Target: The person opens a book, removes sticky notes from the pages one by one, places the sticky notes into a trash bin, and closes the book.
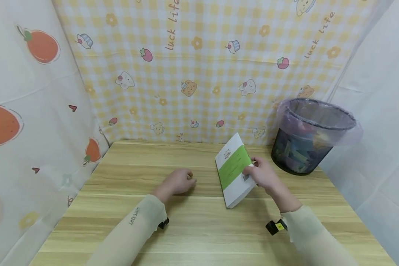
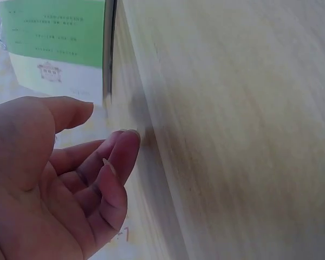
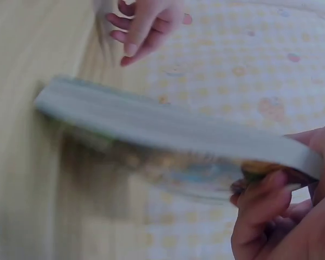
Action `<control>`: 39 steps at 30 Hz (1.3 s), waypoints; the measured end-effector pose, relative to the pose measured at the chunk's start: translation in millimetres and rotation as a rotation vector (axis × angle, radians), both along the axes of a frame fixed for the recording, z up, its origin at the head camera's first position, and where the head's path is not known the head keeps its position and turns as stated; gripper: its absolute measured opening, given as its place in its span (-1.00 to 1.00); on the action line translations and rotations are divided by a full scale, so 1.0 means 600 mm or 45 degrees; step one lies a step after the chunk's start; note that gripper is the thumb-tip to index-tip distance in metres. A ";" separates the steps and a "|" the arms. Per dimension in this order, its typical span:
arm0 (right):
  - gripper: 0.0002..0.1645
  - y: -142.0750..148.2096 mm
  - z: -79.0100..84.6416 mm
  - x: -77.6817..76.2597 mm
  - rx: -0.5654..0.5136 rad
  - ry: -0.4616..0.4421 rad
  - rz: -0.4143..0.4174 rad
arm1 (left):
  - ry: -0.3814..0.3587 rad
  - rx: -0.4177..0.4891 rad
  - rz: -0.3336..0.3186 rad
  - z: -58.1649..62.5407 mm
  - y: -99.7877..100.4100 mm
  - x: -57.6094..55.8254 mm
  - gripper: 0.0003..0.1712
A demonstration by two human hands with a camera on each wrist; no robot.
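My right hand [image 1: 262, 173] grips a white book with a green band [image 1: 234, 168] by its right edge, thumb on the white and green cover and fingers behind. The book is tilted above the table. In the right wrist view the book's page edges [image 3: 168, 122] face the camera, and a colourful picture shows on its other cover. My left hand [image 1: 179, 181] is over the table to the left of the book, apart from it. The left wrist view shows that hand [image 2: 70, 173] with loosely curled fingers and nothing in them.
A dark bin [image 1: 296, 151] lined with a translucent purplish bag stands at the table's back right corner. Behind the wooden table [image 1: 206, 236] hangs a yellow checked curtain [image 1: 212, 70]. White cloth [image 1: 50, 85] hangs along the left side.
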State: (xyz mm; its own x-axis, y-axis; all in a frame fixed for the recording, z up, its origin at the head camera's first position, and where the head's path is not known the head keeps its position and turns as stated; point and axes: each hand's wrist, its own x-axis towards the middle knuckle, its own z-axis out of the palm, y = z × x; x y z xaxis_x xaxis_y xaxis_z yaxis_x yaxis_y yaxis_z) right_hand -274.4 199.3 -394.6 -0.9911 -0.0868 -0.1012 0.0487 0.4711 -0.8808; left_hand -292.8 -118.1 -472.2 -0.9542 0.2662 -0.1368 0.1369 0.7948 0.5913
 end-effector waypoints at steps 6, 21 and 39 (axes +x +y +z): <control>-0.39 -0.015 0.017 -0.005 0.156 0.043 -0.004 | 0.004 0.131 -0.050 0.009 0.005 0.000 -0.50; -0.26 -0.109 -0.037 0.016 -0.183 -0.149 0.122 | -0.344 0.829 0.024 0.072 0.065 0.008 -0.26; -0.27 -0.084 -0.059 0.022 -0.090 -0.003 0.127 | -0.114 0.731 0.138 0.113 0.071 0.011 -0.61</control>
